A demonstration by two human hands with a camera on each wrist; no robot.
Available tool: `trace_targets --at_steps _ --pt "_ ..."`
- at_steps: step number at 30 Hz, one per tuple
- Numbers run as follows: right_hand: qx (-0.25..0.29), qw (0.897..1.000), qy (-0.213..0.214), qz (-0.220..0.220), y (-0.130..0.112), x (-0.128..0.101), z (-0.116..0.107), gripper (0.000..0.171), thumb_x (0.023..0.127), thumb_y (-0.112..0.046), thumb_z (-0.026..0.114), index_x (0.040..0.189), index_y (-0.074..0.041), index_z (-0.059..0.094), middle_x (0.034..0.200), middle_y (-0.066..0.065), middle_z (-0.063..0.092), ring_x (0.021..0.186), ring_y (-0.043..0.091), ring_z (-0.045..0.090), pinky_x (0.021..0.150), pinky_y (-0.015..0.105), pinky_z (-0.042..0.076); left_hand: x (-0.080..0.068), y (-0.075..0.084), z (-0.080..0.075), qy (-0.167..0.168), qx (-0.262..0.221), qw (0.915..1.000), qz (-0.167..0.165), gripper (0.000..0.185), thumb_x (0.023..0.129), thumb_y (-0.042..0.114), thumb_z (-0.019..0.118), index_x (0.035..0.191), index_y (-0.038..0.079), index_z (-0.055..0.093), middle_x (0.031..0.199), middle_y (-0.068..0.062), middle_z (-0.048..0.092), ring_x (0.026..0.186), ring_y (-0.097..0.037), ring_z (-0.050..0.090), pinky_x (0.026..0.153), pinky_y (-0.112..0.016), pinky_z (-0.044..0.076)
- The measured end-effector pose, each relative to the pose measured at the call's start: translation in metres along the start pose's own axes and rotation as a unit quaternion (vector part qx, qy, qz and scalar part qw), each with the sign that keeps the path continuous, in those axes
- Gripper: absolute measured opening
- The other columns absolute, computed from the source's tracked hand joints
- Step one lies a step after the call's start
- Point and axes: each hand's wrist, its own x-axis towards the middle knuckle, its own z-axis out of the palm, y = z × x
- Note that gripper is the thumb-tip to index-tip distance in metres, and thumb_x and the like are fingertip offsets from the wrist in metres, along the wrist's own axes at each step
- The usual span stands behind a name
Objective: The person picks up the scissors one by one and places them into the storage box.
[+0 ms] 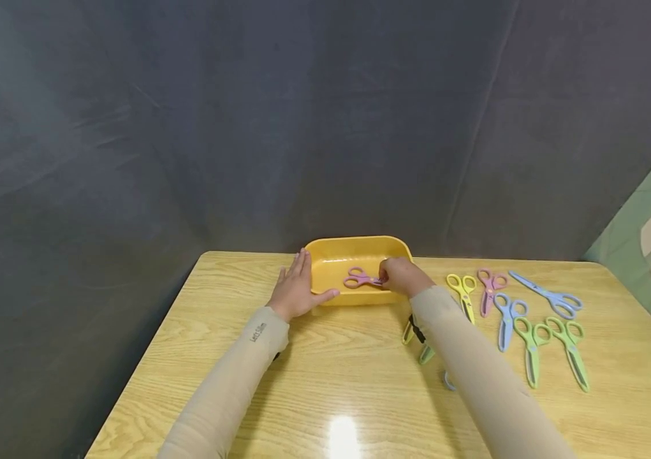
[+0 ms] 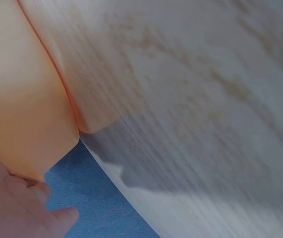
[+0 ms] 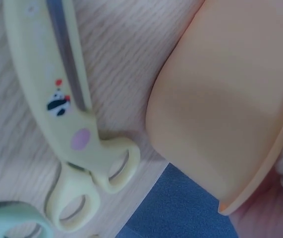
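Head view: pink plastic scissors (image 1: 361, 278), rounded yellow tray (image 1: 325, 252).

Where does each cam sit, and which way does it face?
Head: on the head, looking forward and down at table, tray, both forearms.
Left wrist: beside the left hand, close on tray wall and tabletop; fingertips show.
Right wrist: by the right hand, on tray wall and yellow scissors; little hand shows.
Shared: the tray, all three.

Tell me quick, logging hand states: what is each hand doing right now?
Left hand: open, flat against the yellow tray.
Right hand: holding the pink scissors inside the tray.
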Motion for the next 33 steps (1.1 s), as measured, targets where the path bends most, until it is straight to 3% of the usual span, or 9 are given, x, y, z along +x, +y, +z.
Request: trace_targets --at_steps 14,22,26,33 --pt "0.016 1.0 0.006 0.001 -0.002 -0.003 0.001 0.006 0.085 0.002 0.076 0.086 -0.002 0.072 0.083 0.009 0.071 0.078 0.023 0.065 0.077 0.041 0.055 0.001 0.001 -0.002 0.0 0.006 1.0 0.005 0.12 0.086 0.077 0.057 0.161 -0.002 0.005 0.169 -0.017 0.002 0.156 -0.029 0.005 0.122 -0.056 0.011" --pt "0.035 0.999 0.012 -0.029 0.016 0.008 0.014 0.014 0.08 0.003 0.078 0.077 -0.01 0.071 0.075 0.002 0.067 0.071 0.018 0.061 0.07 0.035 0.053 0.0 -0.002 0.003 0.001 0.002 1.0 0.005 0.12 0.086 0.077 0.057 0.161 -0.003 0.006 0.169 -0.019 0.004 0.156 -0.031 0.007 0.121 -0.058 0.012" --pt "0.029 1.0 -0.002 -0.001 0.004 0.0 0.008 0.012 0.082 0.003 0.079 0.077 -0.007 0.072 0.076 0.004 0.068 0.072 0.02 0.062 0.073 0.038 0.054 0.0 -0.002 0.004 -0.005 0.001 1.0 0.003 0.12 0.086 0.077 0.057 0.161 -0.001 0.004 0.169 -0.018 0.002 0.156 -0.031 0.007 0.122 -0.058 0.011" --pt "0.014 1.0 0.026 0.002 -0.006 -0.005 0.004 0.007 0.083 0.001 0.08 0.089 0.0 0.075 0.085 0.01 0.073 0.078 0.023 0.066 0.077 0.04 0.056 0.001 -0.003 0.004 0.003 0.0 1.0 0.0 0.12 0.086 0.076 0.059 0.161 -0.001 0.005 0.169 -0.017 0.002 0.156 -0.029 0.005 0.122 -0.057 0.01"
